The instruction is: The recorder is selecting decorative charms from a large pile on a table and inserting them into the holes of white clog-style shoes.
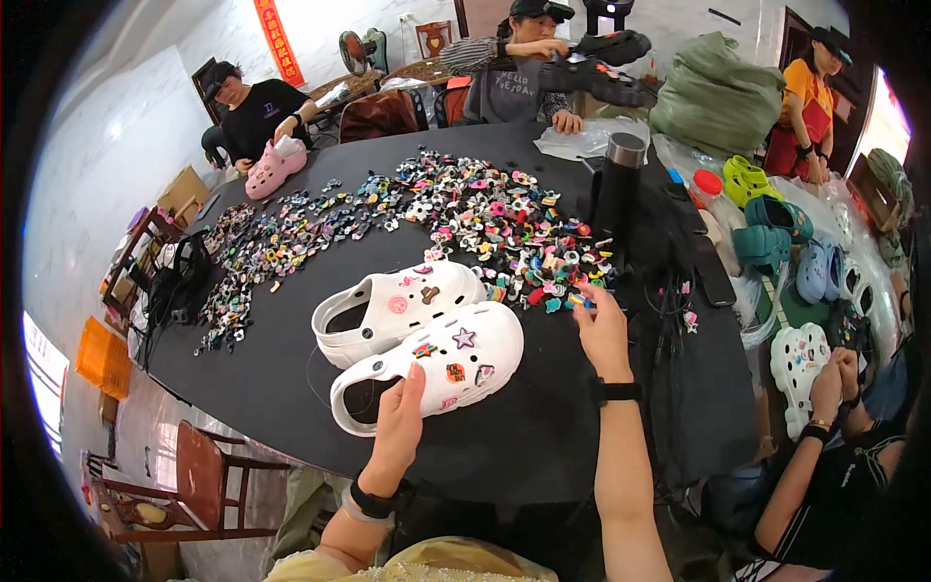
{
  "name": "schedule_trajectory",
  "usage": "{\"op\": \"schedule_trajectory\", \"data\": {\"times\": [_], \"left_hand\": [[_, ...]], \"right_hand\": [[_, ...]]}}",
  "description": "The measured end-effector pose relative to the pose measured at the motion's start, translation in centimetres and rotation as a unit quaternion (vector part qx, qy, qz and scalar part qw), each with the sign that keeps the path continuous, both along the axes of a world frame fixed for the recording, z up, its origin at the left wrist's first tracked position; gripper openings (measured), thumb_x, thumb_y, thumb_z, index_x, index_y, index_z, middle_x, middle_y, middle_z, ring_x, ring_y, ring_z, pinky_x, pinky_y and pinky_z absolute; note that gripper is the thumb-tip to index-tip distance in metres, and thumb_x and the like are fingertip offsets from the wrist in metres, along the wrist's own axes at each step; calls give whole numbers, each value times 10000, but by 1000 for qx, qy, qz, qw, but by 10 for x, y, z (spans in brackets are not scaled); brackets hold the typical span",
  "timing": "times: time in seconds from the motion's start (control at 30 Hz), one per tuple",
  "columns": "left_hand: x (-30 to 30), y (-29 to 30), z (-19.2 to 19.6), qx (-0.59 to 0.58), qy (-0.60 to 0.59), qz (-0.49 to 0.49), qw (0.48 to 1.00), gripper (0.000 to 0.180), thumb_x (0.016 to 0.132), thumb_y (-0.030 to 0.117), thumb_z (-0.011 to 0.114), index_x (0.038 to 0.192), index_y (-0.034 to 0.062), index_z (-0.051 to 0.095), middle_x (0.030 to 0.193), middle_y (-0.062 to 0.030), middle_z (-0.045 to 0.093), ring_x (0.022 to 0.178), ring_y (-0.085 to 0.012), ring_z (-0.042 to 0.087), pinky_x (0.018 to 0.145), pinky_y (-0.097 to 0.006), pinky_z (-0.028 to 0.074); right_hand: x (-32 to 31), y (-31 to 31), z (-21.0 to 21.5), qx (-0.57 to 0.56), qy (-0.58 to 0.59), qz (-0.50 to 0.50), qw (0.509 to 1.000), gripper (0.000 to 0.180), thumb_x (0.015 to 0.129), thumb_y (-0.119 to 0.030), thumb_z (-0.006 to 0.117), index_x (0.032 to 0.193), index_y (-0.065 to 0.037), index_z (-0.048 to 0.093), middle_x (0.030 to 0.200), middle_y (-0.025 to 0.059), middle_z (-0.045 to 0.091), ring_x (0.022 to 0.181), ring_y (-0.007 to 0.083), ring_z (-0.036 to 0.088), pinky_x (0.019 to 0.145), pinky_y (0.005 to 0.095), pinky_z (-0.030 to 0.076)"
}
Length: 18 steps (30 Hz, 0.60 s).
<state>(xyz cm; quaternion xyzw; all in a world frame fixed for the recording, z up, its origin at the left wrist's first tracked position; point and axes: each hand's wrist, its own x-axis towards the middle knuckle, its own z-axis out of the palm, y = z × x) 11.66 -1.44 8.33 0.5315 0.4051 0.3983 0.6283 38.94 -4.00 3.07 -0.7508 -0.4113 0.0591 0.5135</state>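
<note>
My left hand [399, 427] grips the near white clog [485, 341] at its heel opening, thumb on the side and fingers underneath. This clog carries several charms, among them a purple star and an orange patch. Touching it on the far side is the other white clog [441, 284], with a round pink charm and a brown one. My right hand [603, 330] is at the right end of the charm pile [504, 218], its thumb and forefinger pinched on a small colourful shoe charm [578, 300]. The fingertips partly hide that charm.
A black tumbler [617, 184] and a phone [716, 272] stand and lie on the right of the black table [291, 378], by dark cables. Across it, one person handles a pink clog [276, 170], another dark shoes. At right, a co-worker holds a white clog [800, 369].
</note>
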Motion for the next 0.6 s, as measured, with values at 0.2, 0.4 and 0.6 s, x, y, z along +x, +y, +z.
{"op": "schedule_trajectory", "data": {"times": [0.2, 0.4, 0.6], "left_hand": [[-8, -3, -13, 45, 18, 1, 999, 428, 968, 309, 430, 968, -83, 601, 906, -43, 615, 818, -64, 509, 732, -210, 399], [-16, -22, 2, 241, 174, 99, 950, 233, 935, 141, 486, 950, -61, 600, 812, -40, 616, 738, -68, 526, 658, -217, 426], [-49, -11, 10, 332, 124, 211, 911, 174, 912, 46, 486, 1023, -24, 600, 915, -66, 631, 825, -100, 576, 753, -237, 449]], "right_hand": [[7, 3, -9, 88, -14, -4, 996, 174, 889, -97, 490, 1003, -36, 607, 899, 111, 649, 779, 249, 624, 705, 348, 483], [2, -1, -3, 20, 70, 4, 997, 169, 892, -133, 493, 985, -68, 618, 823, 61, 675, 696, 190, 627, 651, 326, 478], [-1, -2, 1, 19, 63, -11, 998, 167, 887, -143, 505, 984, -77, 624, 800, 55, 675, 684, 184, 627, 646, 323, 480]]}}
